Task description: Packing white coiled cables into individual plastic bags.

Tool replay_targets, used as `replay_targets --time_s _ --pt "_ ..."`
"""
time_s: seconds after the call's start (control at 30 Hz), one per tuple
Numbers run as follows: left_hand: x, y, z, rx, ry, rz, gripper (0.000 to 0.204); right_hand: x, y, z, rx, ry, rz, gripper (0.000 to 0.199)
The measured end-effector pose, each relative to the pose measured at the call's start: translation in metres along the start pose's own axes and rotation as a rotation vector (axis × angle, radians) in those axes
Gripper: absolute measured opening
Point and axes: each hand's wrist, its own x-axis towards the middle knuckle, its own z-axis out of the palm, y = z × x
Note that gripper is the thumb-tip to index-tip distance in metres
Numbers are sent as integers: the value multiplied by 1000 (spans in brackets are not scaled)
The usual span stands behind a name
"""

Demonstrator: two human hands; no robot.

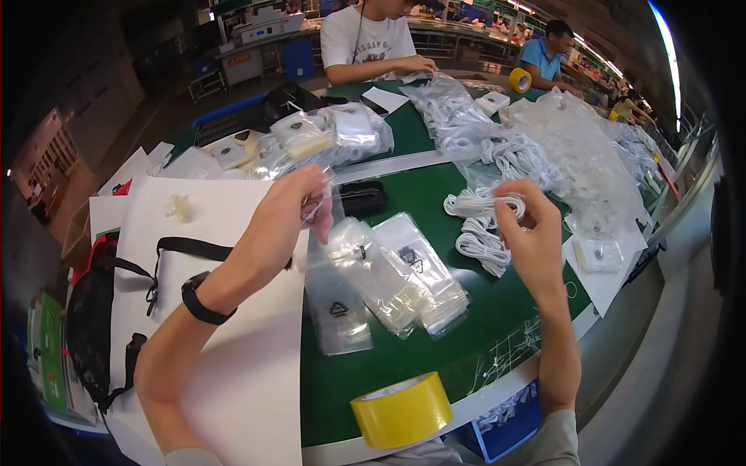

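The left hand [299, 206] covers the top of a clear bag [320, 203], so its grip is unclear. The right hand [527, 233] hides one end of a white cable coil [475, 203]. The blue bin [509, 423] is partly under the table [497, 326]; its contents are perhaps cables.

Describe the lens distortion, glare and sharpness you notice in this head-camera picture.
Head view: fisheye bends the green table edge and darkens the corners; overhead light glares off the clear plastic bags; the left hand and right hand look sharp, while distant workers look small and soft.
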Motion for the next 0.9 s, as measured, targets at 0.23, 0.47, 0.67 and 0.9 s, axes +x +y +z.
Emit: replay_targets --time_s 0.23,0.47,0.67,0.9 --pt "-13 5 48 136 -4 63 32 -18 -3 26 617 -156 -15 28" --pt "-12 -1 59 -67 -75 -31 27 -18 4 39 522 -86 -140 42" --pt "-15 -8 60 -95 -47 42 24 -29 -8 49 408 -261 7 17" --pt "-24 11 68 -153 -10 49 23 -30 -1 59 22 -601 14 38"
